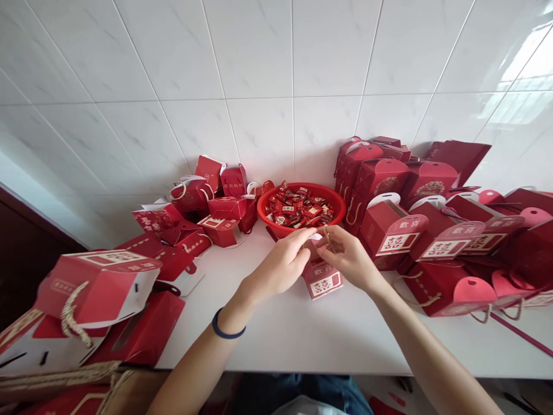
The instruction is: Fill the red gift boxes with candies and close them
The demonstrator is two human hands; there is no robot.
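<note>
A small red gift box (326,283) with a white double-happiness panel stands upright on the table in front of me, its top flaps raised. My left hand (283,262) is at the box's upper left, fingers reaching over its far side and thumb bent by the top. On the other side my right hand (349,253) pinches a beige rope handle (328,237) at the top edge. My fingers partly hide the top of the box. Just behind it sits a red plastic basin (262,215) filled with wrapped candies (298,208).
Red gift boxes (391,227) stand in stacked rows on the right. More boxes (101,285) lie in a loose heap on the left, some tipped over. A tiled wall (259,69) closes off the back of the white table (276,340).
</note>
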